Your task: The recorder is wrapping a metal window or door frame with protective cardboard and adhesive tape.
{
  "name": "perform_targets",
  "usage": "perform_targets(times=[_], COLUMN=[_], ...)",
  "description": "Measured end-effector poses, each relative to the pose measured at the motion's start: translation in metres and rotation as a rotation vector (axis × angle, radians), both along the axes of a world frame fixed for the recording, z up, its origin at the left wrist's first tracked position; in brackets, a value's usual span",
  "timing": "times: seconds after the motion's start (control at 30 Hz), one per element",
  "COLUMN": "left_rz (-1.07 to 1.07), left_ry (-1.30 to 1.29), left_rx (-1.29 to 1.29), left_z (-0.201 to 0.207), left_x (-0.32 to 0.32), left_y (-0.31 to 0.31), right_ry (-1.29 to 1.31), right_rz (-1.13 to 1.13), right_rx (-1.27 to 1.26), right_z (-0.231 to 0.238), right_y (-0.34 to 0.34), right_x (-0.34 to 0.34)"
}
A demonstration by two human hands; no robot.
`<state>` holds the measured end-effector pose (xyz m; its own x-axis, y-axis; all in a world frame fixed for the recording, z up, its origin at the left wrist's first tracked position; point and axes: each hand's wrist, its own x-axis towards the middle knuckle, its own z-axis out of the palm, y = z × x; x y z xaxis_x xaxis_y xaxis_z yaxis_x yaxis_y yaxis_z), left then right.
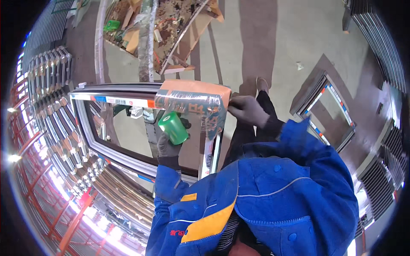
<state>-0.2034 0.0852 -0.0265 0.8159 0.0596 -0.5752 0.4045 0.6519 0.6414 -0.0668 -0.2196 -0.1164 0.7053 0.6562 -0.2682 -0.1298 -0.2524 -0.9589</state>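
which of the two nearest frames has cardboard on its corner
The large frame at the right hand: brown cardboard covers one corner; the floor frame, farther right, shows none.

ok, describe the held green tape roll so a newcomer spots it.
Find the big rectangular window frame before the person. Over its opening, near the cardboard-wrapped corner, the gloved left hand grips the green tape roll. Unlike the green object lying on the scrap pile, this one is held.

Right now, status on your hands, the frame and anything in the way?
Left hand gripping green roll. Right hand at cardboard, grip unclear. Cardboard over one corner of frame. Scrap pile beyond frame, away from both hands.
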Motion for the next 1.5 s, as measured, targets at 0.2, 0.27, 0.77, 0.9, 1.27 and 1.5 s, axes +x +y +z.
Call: perform_targets(times=[0.2,0.27,0.77,0.9,1.27,1.5], left_rz=[-0.059,-0.095,-0.664,-0.354,-0.924,-0.793], left_ry=[0.023,0.013,-0.189,0.255,-0.017,-0.084], left_rx=[0.113,0.24,1.207,0.851,1.02,0.942], left_z=[0.049,0.065,0.092,-0.009,-0.338,-0.352], left_x=[0.014,0.012,0.062,0.032,-0.12,-0.127], left_y=[-0.037,-0.046,-0.104,-0.047,0.095,0.094], right_ry=[-0.274,-0.229,0.381,0.221,-0.031,0.68], right_rz=[-0.118,-0.055,-0.636,-0.715,-0.592,-0.453], right_rx=[0.307,0.135,0.421,0.08,-0.135,0.555], right_z=[0.122,0.153,0.055,-0.024,-0.099,-0.191], right_y=[0.015,0.037,-0.021,-0.007,0.093,0.121], right_x=[0.009,0.005,0.046,0.027,-0.002,-0.031])
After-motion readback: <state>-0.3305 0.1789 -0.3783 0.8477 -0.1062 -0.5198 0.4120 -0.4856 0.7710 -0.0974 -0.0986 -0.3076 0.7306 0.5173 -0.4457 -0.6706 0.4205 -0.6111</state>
